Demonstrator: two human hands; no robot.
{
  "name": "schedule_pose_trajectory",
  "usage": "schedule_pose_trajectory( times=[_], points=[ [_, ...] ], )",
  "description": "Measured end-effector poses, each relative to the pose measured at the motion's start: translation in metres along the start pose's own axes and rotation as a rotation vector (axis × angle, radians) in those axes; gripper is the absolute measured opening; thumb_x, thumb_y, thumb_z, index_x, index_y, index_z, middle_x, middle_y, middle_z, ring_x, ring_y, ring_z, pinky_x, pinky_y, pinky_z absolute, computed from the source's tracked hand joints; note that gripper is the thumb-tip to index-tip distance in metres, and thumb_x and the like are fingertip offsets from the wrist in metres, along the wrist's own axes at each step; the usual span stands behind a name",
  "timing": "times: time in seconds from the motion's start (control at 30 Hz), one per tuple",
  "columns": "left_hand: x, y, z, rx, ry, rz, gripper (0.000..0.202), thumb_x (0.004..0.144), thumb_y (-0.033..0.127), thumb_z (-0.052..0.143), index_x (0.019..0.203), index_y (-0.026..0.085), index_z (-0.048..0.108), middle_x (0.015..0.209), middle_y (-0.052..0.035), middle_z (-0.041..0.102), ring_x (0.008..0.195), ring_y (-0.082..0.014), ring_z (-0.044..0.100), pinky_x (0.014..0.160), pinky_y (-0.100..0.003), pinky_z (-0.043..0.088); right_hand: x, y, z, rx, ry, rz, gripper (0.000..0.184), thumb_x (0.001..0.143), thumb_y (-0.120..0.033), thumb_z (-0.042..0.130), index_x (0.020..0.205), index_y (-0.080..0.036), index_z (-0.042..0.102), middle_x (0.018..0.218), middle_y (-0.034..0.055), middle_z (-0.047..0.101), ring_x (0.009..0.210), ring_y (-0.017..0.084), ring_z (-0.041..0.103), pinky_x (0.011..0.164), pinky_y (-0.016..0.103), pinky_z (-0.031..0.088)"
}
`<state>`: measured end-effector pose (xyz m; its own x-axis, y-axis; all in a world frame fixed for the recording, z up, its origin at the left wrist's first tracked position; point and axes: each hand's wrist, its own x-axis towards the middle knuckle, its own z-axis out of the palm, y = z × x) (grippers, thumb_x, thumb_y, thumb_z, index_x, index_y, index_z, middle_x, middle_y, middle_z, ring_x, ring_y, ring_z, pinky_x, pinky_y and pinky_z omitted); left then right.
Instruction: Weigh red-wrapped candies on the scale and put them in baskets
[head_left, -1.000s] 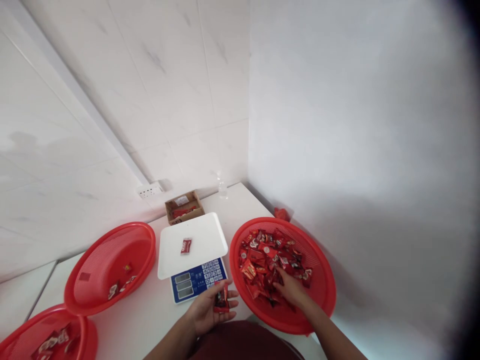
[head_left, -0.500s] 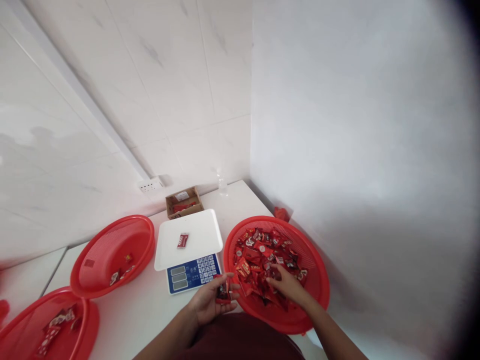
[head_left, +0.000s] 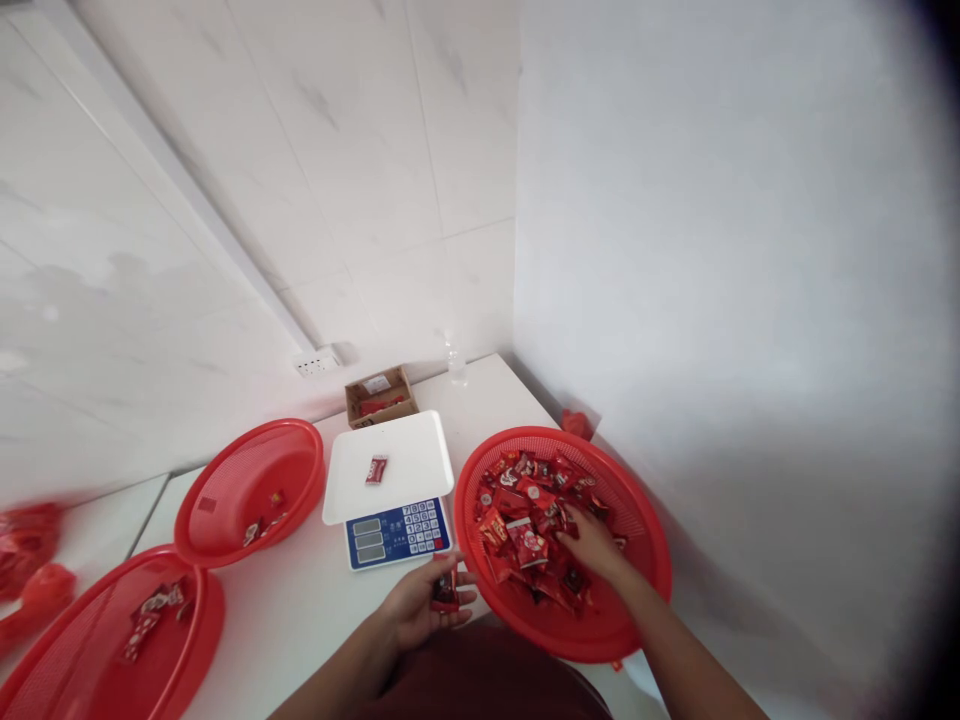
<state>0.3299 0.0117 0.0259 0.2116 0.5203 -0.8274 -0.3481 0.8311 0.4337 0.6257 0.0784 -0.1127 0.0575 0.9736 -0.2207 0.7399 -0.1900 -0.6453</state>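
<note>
My left hand (head_left: pixel 420 600) is palm up in front of the scale, its fingers curled around small dark-and-red wrapped candies (head_left: pixel 445 592). My right hand (head_left: pixel 592 548) reaches into a round red plastic basket (head_left: pixel 652 590) on the right. Its thumb and forefinger touch the heap of red wrapped candies (head_left: pixel 527 542); the fingertips are partly hidden, and whether they grip a packet does not show. Left of that basket stands a digital scale (head_left: pixel 397 535) with a blue keypad. One red wrapped candy (head_left: pixel 376 470) lies on its white pan (head_left: pixel 412 450).
Two more red baskets, one behind (head_left: pixel 225 480) and one nearer (head_left: pixel 90 640), hold a few candies each. A cardboard box (head_left: pixel 381 396) and a clear bottle (head_left: pixel 456 362) stand by the wall. Red plastic bags (head_left: pixel 30 550) lie far left; a white wall (head_left: pixel 712 300) bounds the right.
The view has shifted slightly, moving the scene right. My right hand has pushed farther into the candy heap, and a red packet with white print now shows beside it. My left hand still holds its candies.
</note>
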Motion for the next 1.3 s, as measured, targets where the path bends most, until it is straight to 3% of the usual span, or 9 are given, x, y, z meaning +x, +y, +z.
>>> schedule_pose_trajectory(
  times=[0.23, 0.37, 0.47, 0.57, 0.73, 0.9, 1.03, 1.17, 1.3],
  points=[
    [0.005, -0.008, -0.004, 0.024, -0.031, -0.031, 0.037, 0.087, 0.031, 0.056, 0.119, 0.014, 0.052, 0.098, -0.0112, 0.067, 0.075, -0.0183, 0.067, 0.068, -0.031, 0.052, -0.024, -0.015, 0.005, -0.057, -0.131, -0.046, 0.049, 0.072, -0.025, 0.055, 0.120, -0.017, 0.060, 0.131, 0.0140, 0.056, 0.127, 0.031, 0.043, 0.111, 0.046, 0.017],
    [0.005, -0.008, 0.001, 0.042, -0.009, -0.037, 0.036, 0.086, 0.031, 0.057, 0.118, 0.014, 0.053, 0.095, -0.0109, 0.067, 0.074, -0.0185, 0.067, 0.066, -0.030, 0.052, -0.037, -0.020, -0.003, 0.006, -0.194, -0.101, 0.033, 0.074, -0.029, 0.053, 0.102, -0.018, 0.068, 0.120, 0.0120, 0.062, 0.117, 0.029, 0.051, 0.104, 0.042, 0.030],
    [0.004, -0.007, 0.005, 0.047, 0.029, -0.041, 0.033, 0.087, 0.029, 0.056, 0.116, 0.014, 0.053, 0.091, -0.0102, 0.067, 0.071, -0.0171, 0.066, 0.065, -0.029, 0.052, -0.045, -0.024, -0.007, 0.075, -0.261, -0.134, 0.023, 0.077, -0.031, 0.049, 0.076, -0.019, 0.069, 0.094, 0.0080, 0.070, 0.091, 0.023, 0.062, 0.085, 0.034, 0.044],
    [0.003, -0.007, 0.007, 0.026, 0.029, -0.042, 0.031, 0.088, 0.029, 0.055, 0.114, 0.014, 0.054, 0.090, -0.0094, 0.067, 0.071, -0.0166, 0.066, 0.065, -0.028, 0.052, -0.048, -0.025, -0.010, 0.126, -0.312, -0.140, 0.025, 0.078, -0.031, 0.047, 0.064, -0.019, 0.064, 0.073, 0.0043, 0.069, 0.069, 0.019, 0.061, 0.066, 0.029, 0.045],
    [0.001, -0.011, 0.005, 0.005, 0.015, -0.035, 0.031, 0.087, 0.030, 0.055, 0.114, 0.014, 0.054, 0.094, -0.0096, 0.066, 0.073, -0.0167, 0.066, 0.064, -0.028, 0.051, -0.041, -0.019, -0.018, 0.130, -0.296, -0.109, 0.021, 0.075, -0.028, 0.047, 0.060, -0.020, 0.060, 0.065, 0.0025, 0.067, 0.064, 0.018, 0.059, 0.061, 0.028, 0.042],
    [-0.005, -0.012, 0.000, -0.010, 0.014, -0.015, 0.033, 0.085, 0.029, 0.058, 0.114, 0.014, 0.054, 0.094, -0.0092, 0.066, 0.074, -0.0169, 0.065, 0.067, -0.029, 0.051, -0.030, -0.016, -0.029, 0.103, -0.238, -0.088, 0.020, 0.075, -0.029, 0.047, 0.062, -0.021, 0.059, 0.071, 0.0050, 0.069, 0.069, 0.020, 0.061, 0.067, 0.030, 0.044],
    [-0.009, -0.016, -0.009, -0.019, 0.049, -0.005, 0.038, 0.080, 0.033, 0.065, 0.111, 0.015, 0.054, 0.096, -0.0098, 0.065, 0.075, -0.0172, 0.065, 0.069, -0.030, 0.051, -0.022, -0.029, -0.030, 0.083, -0.218, -0.102, 0.024, 0.078, -0.034, 0.045, 0.067, -0.021, 0.061, 0.076, 0.0065, 0.071, 0.073, 0.021, 0.063, 0.071, 0.032, 0.046],
    [-0.012, -0.020, -0.021, -0.036, 0.044, -0.003, 0.042, 0.078, 0.035, 0.066, 0.112, 0.015, 0.053, 0.098, -0.0105, 0.064, 0.076, -0.0174, 0.066, 0.072, -0.032, 0.052, -0.009, -0.056, -0.013, 0.063, -0.183, -0.167, 0.027, 0.082, -0.034, 0.041, 0.082, -0.022, 0.065, 0.093, 0.0069, 0.071, 0.091, 0.022, 0.063, 0.085, 0.033, 0.046],
    [-0.016, -0.021, -0.035, -0.050, 0.030, 0.006, 0.040, 0.079, 0.034, 0.065, 0.113, 0.015, 0.053, 0.097, -0.0104, 0.065, 0.075, -0.0176, 0.066, 0.070, -0.032, 0.052, 0.002, -0.080, 0.018, -0.002, -0.135, -0.180, 0.042, 0.078, -0.027, 0.049, 0.118, -0.016, 0.057, 0.127, 0.0127, 0.059, 0.118, 0.024, 0.052, 0.101, 0.036, 0.037]
  ],
)
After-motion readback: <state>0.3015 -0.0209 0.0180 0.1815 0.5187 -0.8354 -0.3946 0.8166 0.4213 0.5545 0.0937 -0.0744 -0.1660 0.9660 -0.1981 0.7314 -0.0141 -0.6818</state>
